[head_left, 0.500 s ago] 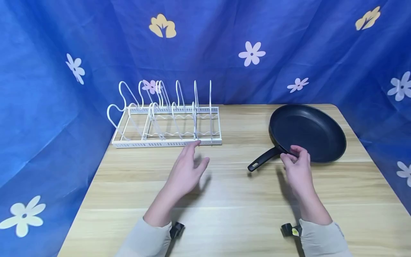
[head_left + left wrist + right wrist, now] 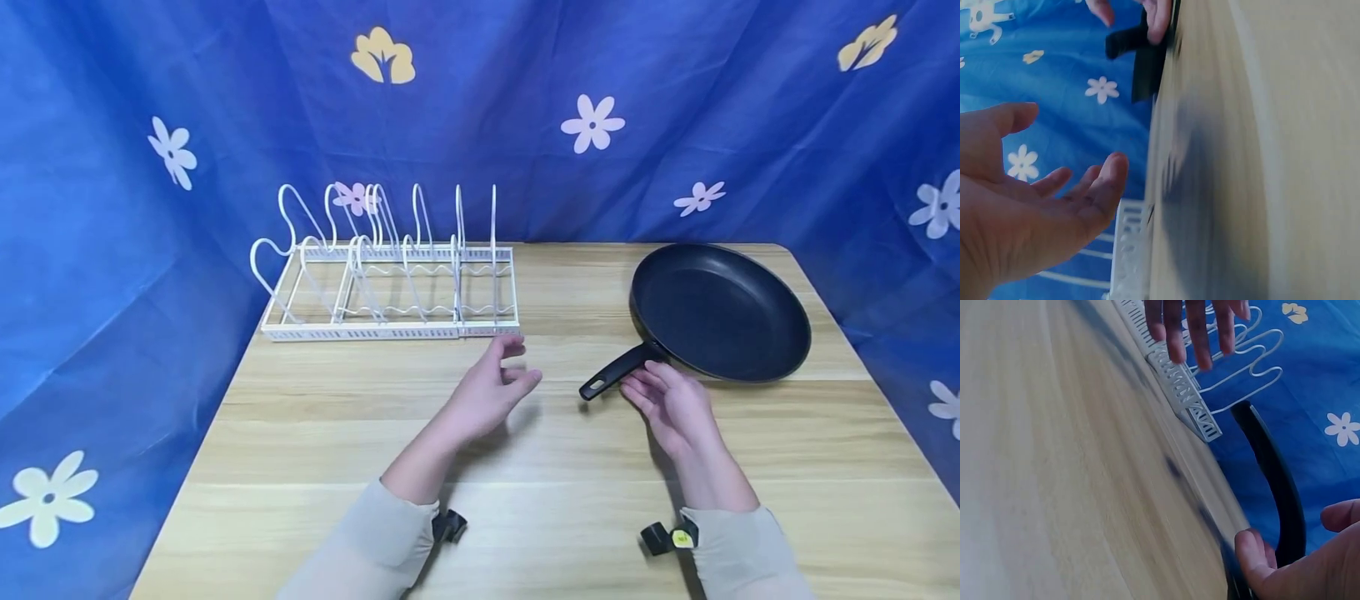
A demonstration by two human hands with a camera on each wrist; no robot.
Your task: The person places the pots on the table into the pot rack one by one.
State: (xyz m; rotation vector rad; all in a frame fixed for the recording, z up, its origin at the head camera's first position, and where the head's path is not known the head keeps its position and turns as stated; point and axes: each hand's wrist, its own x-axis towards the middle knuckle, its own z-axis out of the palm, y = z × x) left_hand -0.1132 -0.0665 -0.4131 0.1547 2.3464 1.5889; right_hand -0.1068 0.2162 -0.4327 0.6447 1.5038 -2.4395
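A black frying pan (image 2: 720, 312) lies at the back right of the table, its handle (image 2: 618, 371) pointing toward the front left. My right hand (image 2: 675, 408) is at the root of that handle with loosely bent fingers beside and below it; in the right wrist view the handle rises between the thumb and the fingers (image 2: 1254, 550), not gripped. My left hand (image 2: 487, 392) hovers over the table just in front of the white wire pan rack (image 2: 390, 332). Its thumb and fingers (image 2: 1107, 187) are spread apart, with nothing between them.
The rack stands at the back left with several upright looped dividers. A wood-grain table (image 2: 555, 508) carries everything. Blue flowered cloth (image 2: 480, 108) hangs close behind the table and along both sides.
My left hand has moved right, away from the rack's front rail. My right hand has turned and shifted left, from the pan's rim to beneath the handle. Pan and rack stay put.
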